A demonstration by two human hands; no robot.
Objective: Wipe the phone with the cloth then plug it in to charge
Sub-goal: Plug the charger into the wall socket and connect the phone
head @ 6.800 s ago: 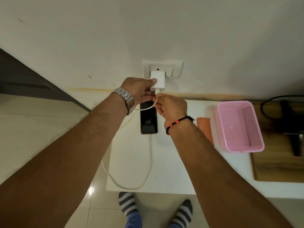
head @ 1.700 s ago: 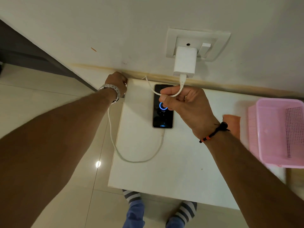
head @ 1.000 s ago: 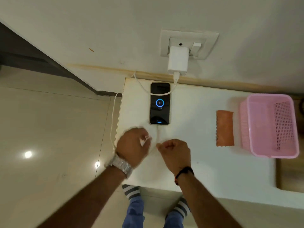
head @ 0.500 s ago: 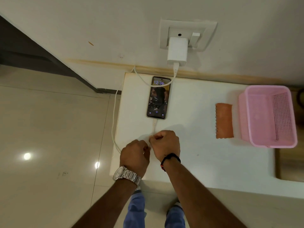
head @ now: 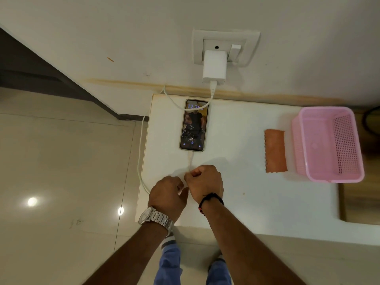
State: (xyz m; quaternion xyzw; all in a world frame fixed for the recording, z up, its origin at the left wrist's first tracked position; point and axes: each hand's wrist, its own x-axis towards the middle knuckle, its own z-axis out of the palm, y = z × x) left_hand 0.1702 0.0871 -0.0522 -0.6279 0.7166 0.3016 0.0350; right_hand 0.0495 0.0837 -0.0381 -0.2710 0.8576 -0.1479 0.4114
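The phone (head: 194, 125) lies face up on the white table (head: 236, 192) near the wall, its lock screen lit. A white cable (head: 140, 153) runs from the white charger (head: 214, 67) in the wall socket (head: 225, 46), across the phone's top, off the table's left edge and back to the phone's bottom port. My left hand (head: 167, 195) and my right hand (head: 204, 183) sit side by side below the phone, both pinched on the cable. The orange cloth (head: 275, 151) lies flat to the right, apart from both hands.
A pink plastic basket (head: 329, 177) stands at the right beside the cloth. A wooden surface (head: 359, 202) lies beyond the table's right end. Tiled floor (head: 61, 171) spreads to the left, with my feet under the table's front edge.
Both hands came away from the charger and wall down to the cable below the phone. The phone's screen went from dark to a charging ring, then to its lock screen.
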